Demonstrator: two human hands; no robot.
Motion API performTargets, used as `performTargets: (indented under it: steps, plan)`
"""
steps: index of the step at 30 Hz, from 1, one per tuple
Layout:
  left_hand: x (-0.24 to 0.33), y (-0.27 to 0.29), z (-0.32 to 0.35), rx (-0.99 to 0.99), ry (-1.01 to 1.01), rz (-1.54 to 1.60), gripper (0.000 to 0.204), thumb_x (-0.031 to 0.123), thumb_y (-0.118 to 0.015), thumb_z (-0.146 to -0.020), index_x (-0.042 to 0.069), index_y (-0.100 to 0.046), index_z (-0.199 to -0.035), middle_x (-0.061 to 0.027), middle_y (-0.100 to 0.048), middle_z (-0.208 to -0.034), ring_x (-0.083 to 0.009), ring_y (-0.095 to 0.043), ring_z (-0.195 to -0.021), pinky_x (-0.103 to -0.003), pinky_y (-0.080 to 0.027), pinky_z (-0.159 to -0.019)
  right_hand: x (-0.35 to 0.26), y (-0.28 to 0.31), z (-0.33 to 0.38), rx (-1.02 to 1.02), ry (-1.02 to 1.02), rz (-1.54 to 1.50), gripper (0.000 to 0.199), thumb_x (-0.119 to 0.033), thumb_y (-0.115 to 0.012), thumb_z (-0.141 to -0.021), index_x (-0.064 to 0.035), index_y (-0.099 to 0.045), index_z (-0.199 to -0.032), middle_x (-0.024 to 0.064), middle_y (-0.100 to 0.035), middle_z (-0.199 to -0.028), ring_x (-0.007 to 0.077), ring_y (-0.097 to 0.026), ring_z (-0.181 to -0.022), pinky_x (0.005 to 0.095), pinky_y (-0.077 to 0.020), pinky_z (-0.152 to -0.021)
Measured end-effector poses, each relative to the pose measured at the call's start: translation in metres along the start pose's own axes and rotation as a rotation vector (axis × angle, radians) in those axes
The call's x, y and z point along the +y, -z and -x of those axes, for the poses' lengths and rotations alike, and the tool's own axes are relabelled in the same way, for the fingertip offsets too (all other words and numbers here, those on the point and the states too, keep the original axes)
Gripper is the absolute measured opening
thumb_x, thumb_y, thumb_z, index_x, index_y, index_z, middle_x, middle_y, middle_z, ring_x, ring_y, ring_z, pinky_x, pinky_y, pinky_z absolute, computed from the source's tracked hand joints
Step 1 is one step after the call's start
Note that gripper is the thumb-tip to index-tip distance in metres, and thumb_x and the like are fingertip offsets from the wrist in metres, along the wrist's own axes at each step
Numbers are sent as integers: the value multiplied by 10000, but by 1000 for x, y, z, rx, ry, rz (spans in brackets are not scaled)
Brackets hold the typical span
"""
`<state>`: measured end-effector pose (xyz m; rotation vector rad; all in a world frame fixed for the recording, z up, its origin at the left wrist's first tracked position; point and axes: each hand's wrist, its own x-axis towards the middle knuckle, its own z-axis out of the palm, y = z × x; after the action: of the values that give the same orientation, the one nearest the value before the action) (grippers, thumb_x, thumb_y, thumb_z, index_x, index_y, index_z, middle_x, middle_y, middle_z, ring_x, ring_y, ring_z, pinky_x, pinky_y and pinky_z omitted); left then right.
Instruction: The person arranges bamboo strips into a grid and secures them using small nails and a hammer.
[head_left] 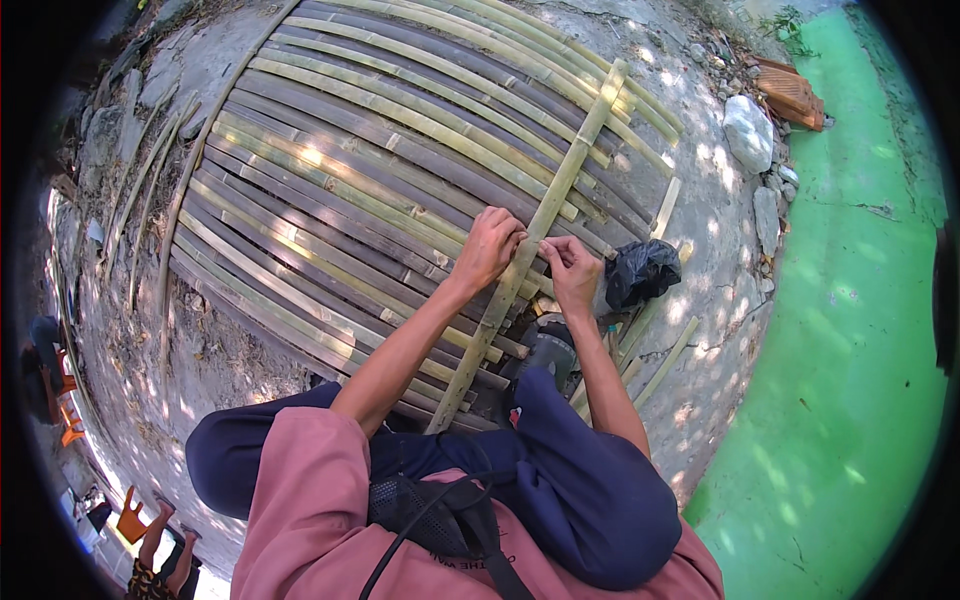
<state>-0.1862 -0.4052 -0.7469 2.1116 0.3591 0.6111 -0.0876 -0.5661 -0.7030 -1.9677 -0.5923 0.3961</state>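
Pink shirt (310, 490), navy trousers (610, 490), seemingly dark footwear (550, 352).

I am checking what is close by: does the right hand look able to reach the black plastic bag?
Probably yes: the black plastic bag lies just beyond the right hand, on its right, and nothing visible blocks the way between them.

anything between fingertips of left hand (488, 250) and right hand (577, 278) on crossbar (556, 195): too small to tell | black bag (640, 272) beside bamboo panel's (365, 165) right edge: contents hidden | panel's far-left corner: cut off | bystander (148, 580): cut off
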Motion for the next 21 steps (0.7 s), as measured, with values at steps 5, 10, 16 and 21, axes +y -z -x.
performTargets:
  steps: [5,10,16,21]
  plan:
    - [5,3,0,-16,6,28,151,91,-797,-878,51,-701,-988,-99,-645,-969,-328,-606,-992,-439,-483,-903,2,0,-1,0,63,48,131,-90,-781,-983,36,-746,-982,124,-778,-831,169,-775,-754,306,-600,-701]
    - [11,7,-1,-33,-26,13,286,151,-849,-829,74,-712,-1068,-89,-632,-978,-329,-603,-1012,-455,-468,-922,2,4,0,-42,179,214,121,-115,-791,-964,-2,-756,-984,140,-758,-869,267,-763,-746,366,-590,-682]
    - [6,-1,-2,-68,-21,74,295,158,-889,-766,79,-764,-1021,-56,-664,-962,-295,-617,-1001,-429,-478,-920,-2,-1,-1,-79,242,210,101,-59,-796,-937,23,-774,-992,142,-768,-905,246,-766,-770,350,-598,-688]
    - [-4,-11,-3,-62,-14,81,248,164,-894,-756,90,-784,-966,-32,-689,-940,-273,-632,-989,-420,-468,-905,-14,0,-1,-43,167,141,84,-51,-802,-913,1,-799,-979,137,-766,-909,277,-758,-786,366,-592,-711]
